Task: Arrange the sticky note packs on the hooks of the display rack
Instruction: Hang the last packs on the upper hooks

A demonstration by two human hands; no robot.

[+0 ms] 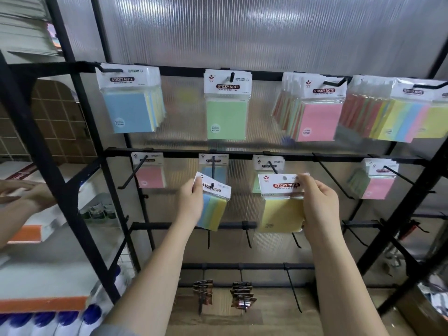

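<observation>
My left hand (191, 201) grips a small stack of sticky note packs (213, 207), blue, green and yellow, with the tip of the second-row middle hook (213, 169) through the header hole. My right hand (317, 202) holds a yellow sticky note pack (281, 209) by its right edge, in front of the neighbouring hook (272, 167). That pack's header hole is free of the hook. The black display rack (242, 155) carries hung packs on its top row and a few on the second row.
Another person's hands (21, 192) work at the shelf on the far left. Empty hooks (334, 180) stick out on the second and third rows. Small dark packets (242, 297) hang on the bottom row. A cardboard box (426, 309) sits at lower right.
</observation>
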